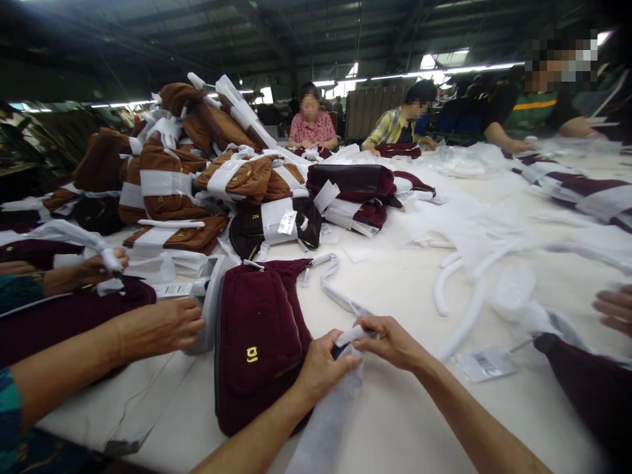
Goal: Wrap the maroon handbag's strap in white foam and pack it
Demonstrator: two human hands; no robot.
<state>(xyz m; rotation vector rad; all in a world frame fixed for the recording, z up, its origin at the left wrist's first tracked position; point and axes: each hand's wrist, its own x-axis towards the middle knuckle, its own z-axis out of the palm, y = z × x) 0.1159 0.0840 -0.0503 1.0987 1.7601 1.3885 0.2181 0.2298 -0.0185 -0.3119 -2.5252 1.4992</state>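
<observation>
A maroon bag (257, 342) with a small gold logo lies flat on the white table (405, 408) in front of me. My left hand (320, 368) rests at the bag's right edge, fingers closed on a sheet of white wrapping paper (328, 421). My right hand (390, 339) pinches the white-wrapped strap (340, 296) where it meets that paper. The strap loops back toward the bag's top.
A co-worker's hands (158, 326) at the left work on another maroon bag (64, 316). Piled brown bags (172, 178) and maroon bags (353, 181) banded in white paper fill the far left. Loose white straps (469, 289) lie right. Another person's fingers (615, 309) reach in; people sit at the far side.
</observation>
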